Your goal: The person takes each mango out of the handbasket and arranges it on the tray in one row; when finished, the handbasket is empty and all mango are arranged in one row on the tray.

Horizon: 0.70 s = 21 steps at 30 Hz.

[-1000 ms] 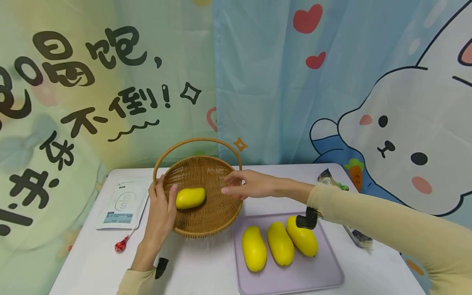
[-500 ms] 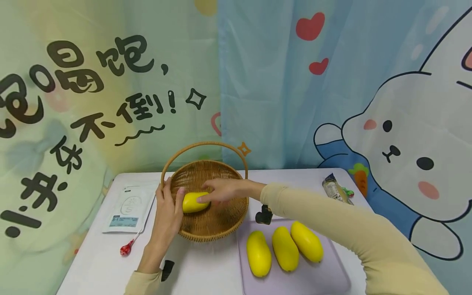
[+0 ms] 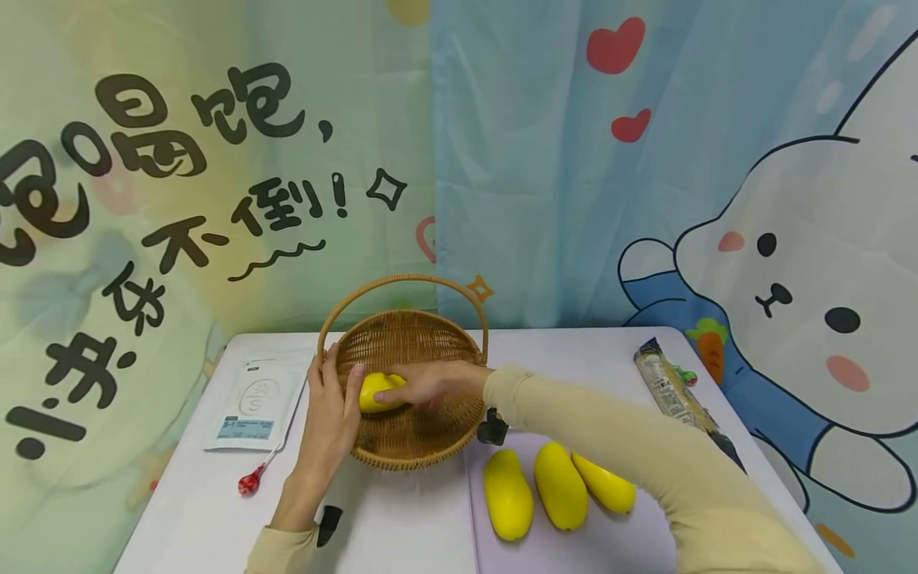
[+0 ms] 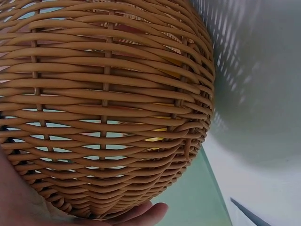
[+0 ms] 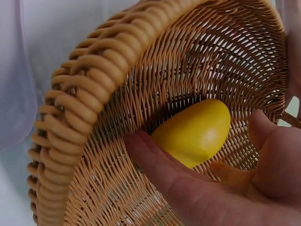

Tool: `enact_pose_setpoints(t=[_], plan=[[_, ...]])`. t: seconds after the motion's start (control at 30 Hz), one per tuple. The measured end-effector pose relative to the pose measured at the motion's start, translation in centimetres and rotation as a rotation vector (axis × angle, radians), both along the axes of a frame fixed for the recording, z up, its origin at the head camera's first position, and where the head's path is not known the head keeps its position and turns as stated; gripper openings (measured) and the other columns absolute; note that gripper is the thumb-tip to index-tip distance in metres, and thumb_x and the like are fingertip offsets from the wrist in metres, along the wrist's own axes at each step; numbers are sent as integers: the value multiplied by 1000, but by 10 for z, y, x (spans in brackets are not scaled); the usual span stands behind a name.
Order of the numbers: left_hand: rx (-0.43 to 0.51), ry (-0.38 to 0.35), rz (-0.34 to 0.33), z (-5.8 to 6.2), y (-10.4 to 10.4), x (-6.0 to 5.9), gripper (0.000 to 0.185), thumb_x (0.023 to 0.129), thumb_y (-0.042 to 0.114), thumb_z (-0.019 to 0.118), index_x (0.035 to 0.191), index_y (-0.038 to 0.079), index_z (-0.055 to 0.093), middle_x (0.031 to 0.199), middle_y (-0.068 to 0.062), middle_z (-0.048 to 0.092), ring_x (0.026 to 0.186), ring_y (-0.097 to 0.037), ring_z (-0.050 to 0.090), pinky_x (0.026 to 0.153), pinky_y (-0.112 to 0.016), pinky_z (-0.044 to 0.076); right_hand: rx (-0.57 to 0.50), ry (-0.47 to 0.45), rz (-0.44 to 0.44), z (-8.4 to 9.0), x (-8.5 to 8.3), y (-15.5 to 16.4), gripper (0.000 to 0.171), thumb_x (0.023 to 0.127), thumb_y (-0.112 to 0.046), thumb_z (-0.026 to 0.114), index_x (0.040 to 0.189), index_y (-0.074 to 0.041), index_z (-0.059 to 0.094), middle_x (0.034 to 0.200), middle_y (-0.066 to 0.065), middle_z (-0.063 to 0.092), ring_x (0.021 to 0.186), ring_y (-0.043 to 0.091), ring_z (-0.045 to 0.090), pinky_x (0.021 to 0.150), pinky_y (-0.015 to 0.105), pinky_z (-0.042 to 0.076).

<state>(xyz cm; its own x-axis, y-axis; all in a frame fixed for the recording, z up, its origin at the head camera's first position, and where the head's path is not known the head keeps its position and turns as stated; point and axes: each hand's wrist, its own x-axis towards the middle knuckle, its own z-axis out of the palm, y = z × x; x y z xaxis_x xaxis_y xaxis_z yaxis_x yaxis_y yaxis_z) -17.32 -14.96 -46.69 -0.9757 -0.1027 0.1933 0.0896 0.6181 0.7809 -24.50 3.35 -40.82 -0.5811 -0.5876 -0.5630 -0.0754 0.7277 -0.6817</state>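
Inside the brown wicker basket (image 3: 409, 339) lies a yellow mango (image 3: 374, 391), toward its left side. My left hand (image 3: 333, 414) grips the basket's left rim, thumb on the inner side; the left wrist view shows its fingers under the weave. Reaching in from the right, my right hand (image 3: 430, 383) holds the mango between thumb and fingers, partly covering it. In the right wrist view the mango (image 5: 200, 132) shows between the long fingers and the thumb, close against the basket's wall. The basket is tilted toward me, its arched handle standing up.
Several mangoes (image 3: 508, 494) lie on a lilac tray (image 3: 610, 550) at the front right, partly under the right sleeve. A white pouch (image 3: 251, 399) and red lollipop (image 3: 249, 483) lie at left. A long snack packet (image 3: 667, 383) lies at the right edge.
My right hand has moved left and down into the basket and onto the mango. My left hand has stayed on the rim. The head view has shifted slightly.
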Motion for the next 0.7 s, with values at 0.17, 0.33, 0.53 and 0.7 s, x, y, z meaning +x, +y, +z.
enact_pose_setpoints(t=[0.17,0.33,0.53,0.7], plan=[[-5,12,7,-1,-1,-1,74,106,58,34,164,15,15,167,-22,9,147,-47,32,115,-63,34,6,68,62,-5,-2,-3,75,103,-52,50,163,-15,23,166,14,28,143,37,43,109,55,45],[-6,19,12,-1,-2,-2,73,106,57,34,164,16,14,167,-22,9,147,-47,32,114,-63,36,34,192,115,-5,-4,-9,71,103,-51,51,160,-13,32,165,13,31,153,32,29,121,50,31],[4,19,10,-1,-1,-2,73,107,56,35,164,16,15,167,-21,9,145,-47,35,112,-64,38,174,311,138,-15,-1,-13,71,97,-43,67,156,-15,39,158,14,43,145,29,43,116,44,41],[11,18,12,-1,-2,-2,71,107,54,36,164,16,15,167,-20,9,145,-46,35,112,-64,37,224,379,145,-22,-4,-12,72,92,-34,76,153,-15,43,150,15,50,133,26,52,105,38,49]])
